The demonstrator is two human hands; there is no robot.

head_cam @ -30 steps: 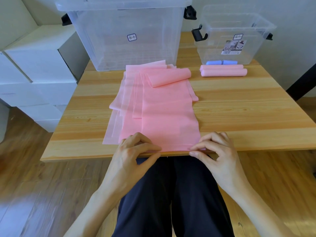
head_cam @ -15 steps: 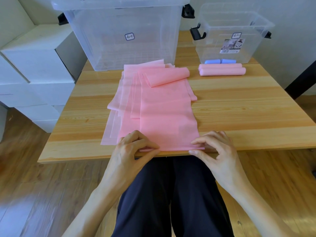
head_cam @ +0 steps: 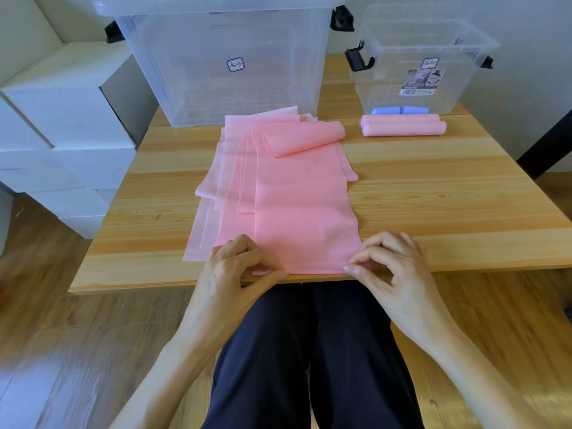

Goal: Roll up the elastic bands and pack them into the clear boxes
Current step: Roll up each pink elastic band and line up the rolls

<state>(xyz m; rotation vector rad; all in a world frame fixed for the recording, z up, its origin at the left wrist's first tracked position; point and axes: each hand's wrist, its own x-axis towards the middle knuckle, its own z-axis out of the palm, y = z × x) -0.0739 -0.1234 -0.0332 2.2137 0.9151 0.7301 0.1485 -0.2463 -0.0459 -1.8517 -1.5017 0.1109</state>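
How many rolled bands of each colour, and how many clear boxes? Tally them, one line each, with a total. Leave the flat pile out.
Pink rolls: 2
Blue rolls: 2
Clear boxes: 2
Total: 6
The flat pink bands are left out as ordered. Their layers overlap too much to count.

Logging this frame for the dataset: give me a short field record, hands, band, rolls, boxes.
left hand: pinches near-left corner of top pink band
right hand: pinches near-right corner
band state: flat on the wooden table, far end loosely folded over
finished pink rolls: two, on the table before small clear box
blue rolls: inside small box
large clear box: lidded
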